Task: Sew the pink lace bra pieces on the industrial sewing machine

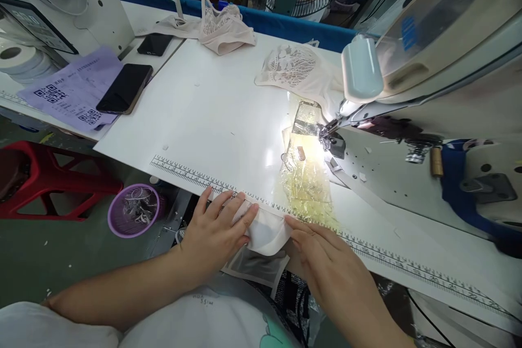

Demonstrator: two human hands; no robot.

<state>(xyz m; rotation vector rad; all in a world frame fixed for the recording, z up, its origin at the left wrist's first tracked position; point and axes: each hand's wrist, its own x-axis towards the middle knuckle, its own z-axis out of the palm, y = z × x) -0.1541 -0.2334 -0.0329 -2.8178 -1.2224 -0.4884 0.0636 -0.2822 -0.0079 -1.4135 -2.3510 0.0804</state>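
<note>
A pale bra [269, 231] lies over the table's front edge, its upper border along the printed ruler [193, 174] and its lower part hanging toward my lap. My left hand [220, 225] rests on the bra's left side and the ruler, fingers spread and fairly flat. At the bra's right corner, my right hand [322, 255] has its fingers together, gripping the fabric; its thumb is mostly hidden. Just beyond it, a yellow taped guide sheet [310, 174] covers the table up to the lit sewing machine's needle area [328, 133].
Two more bras, one beige [224, 30] and one with lace [293, 68], lie at the back. To the left are a phone [126, 87], a purple-tinted paper [73, 87] and another machine [77, 0]. Below stand a purple basket [116, 217] and a red stool [61, 174].
</note>
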